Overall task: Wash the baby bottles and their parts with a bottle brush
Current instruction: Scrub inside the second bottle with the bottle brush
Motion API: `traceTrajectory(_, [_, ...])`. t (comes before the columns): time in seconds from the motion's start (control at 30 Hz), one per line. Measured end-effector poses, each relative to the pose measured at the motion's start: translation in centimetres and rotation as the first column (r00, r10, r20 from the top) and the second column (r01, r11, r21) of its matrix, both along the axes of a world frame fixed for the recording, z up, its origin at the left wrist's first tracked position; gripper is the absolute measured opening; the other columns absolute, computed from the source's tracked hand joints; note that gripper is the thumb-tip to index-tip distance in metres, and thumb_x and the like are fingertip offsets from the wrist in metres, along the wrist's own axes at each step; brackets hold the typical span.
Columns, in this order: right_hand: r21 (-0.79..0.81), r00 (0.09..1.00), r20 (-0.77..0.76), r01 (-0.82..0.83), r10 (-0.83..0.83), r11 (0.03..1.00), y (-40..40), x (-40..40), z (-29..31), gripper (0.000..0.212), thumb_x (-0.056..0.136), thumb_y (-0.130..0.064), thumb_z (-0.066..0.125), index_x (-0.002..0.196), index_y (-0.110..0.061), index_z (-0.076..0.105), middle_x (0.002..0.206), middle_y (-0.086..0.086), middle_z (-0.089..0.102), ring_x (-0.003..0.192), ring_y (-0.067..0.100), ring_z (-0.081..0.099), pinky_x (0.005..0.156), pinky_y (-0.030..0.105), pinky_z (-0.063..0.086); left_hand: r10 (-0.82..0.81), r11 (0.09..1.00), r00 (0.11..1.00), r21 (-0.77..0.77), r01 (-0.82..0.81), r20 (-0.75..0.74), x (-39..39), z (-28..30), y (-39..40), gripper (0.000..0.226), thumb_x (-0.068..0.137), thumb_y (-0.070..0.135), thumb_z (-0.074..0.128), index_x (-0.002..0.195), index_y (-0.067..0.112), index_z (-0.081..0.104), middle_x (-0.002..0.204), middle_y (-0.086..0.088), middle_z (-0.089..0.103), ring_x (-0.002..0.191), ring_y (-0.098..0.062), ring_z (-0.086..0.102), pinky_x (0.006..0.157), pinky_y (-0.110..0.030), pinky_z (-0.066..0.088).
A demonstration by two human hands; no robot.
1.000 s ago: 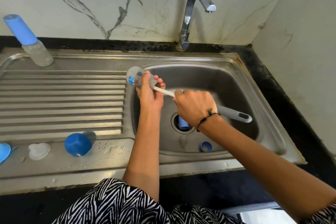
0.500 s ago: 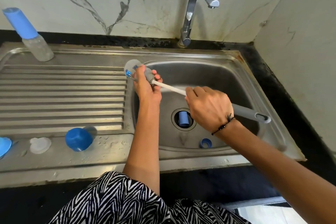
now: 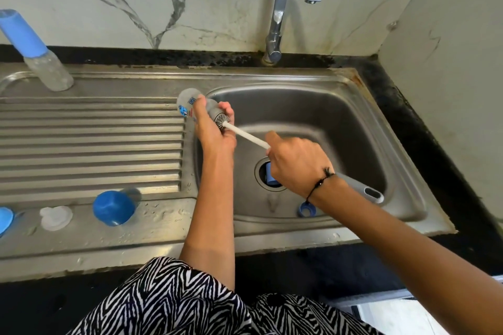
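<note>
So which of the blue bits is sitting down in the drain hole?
The blue piece standing in the drain, partly behind the right hand. The blue ring lies on the basin floor; the blue cap on the drainboard.

A sink basin (image 3: 353, 128) fills the centre right of the frame with a tap (image 3: 280, 13) above it, a ribbed drainboard (image 3: 89, 144) to its left, a capped bottle (image 3: 40, 60) at upper left, and a cap (image 3: 113, 208) and teat (image 3: 55, 217) at lower left.

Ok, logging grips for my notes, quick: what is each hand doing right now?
Left hand: grips the baby bottle.
Right hand: grips the bottle brush, bristles at the bottle's mouth.
</note>
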State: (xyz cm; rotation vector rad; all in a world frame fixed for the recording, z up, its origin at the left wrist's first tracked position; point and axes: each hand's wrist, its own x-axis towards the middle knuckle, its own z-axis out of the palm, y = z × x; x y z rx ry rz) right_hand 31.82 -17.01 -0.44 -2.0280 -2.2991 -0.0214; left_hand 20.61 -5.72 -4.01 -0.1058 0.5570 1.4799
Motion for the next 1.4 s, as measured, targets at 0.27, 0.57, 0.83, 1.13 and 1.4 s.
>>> traceTrajectory(0.27, [-0.38,0.81,-0.532,0.034,-0.248,0.925,1.9,-0.3,0.6,0.034,0.096,-0.014,0.035,0.062,-0.017,0.041,0.065,0.004,0.046,0.06,0.022,0.042,0.049,0.022,0.035,-0.095,0.977,0.973,0.205,0.051,0.212,0.8,0.5,-0.7,0.026,0.092,0.032,0.053,0.089,0.006,0.051,0.066,-0.005,0.056,0.046,-0.009,0.052,0.042,-0.015,0.044])
traceTrajectory(0.57, [-0.071,0.979,0.042,0.201,-0.198,0.977,3.1,0.9,-1.4,0.014,0.097,-0.02,0.033,0.098,-0.01,0.043,0.077,0.008,0.053,0.066,0.029,0.044,0.059,0.033,0.035,-0.131,0.988,0.923,0.025,0.151,-0.362,2.1,1.0,0.0,0.045,0.095,0.026,0.056,0.133,0.01,0.039,0.103,-0.013,0.057,0.077,-0.022,0.06,0.066,-0.031,0.052])
traceTrajectory(0.83, [-0.499,0.568,-0.722,-0.033,-0.394,0.866,1.5,0.6,0.1,0.031,0.092,-0.009,0.038,0.061,-0.016,0.04,0.045,-0.004,0.036,0.033,0.007,0.029,0.033,0.017,0.023,-0.173,0.935,0.984,0.305,0.179,-0.048,-0.1,0.0,-0.2,0.074,0.08,0.035,0.063,0.141,0.012,0.03,0.102,-0.017,0.066,0.089,-0.03,0.069,0.084,-0.046,0.056])
traceTrajectory(1.13, [-0.086,0.985,0.035,0.174,-0.171,0.981,2.5,0.5,-0.7,0.013,0.097,-0.022,0.033,0.094,-0.013,0.042,0.068,0.001,0.044,0.062,0.028,0.044,0.057,0.033,0.035,-0.007,0.987,0.954,0.151,0.055,-0.299,1.0,0.6,0.4,0.048,0.099,0.028,0.048,0.142,0.019,0.028,0.106,-0.016,0.054,0.069,-0.018,0.055,0.061,-0.029,0.048])
traceTrajectory(1.4, [-0.272,0.835,-0.539,-0.046,-0.113,0.961,2.0,0.3,0.5,0.042,0.099,-0.018,0.037,0.058,-0.016,0.031,0.057,-0.002,0.037,0.053,0.014,0.035,0.053,0.027,0.028,-0.171,0.945,0.982,0.294,0.141,0.078,0.0,1.2,-1.1,0.042,0.09,0.029,0.053,0.114,-0.004,0.049,0.096,-0.023,0.066,0.096,-0.036,0.066,0.093,-0.042,0.052])
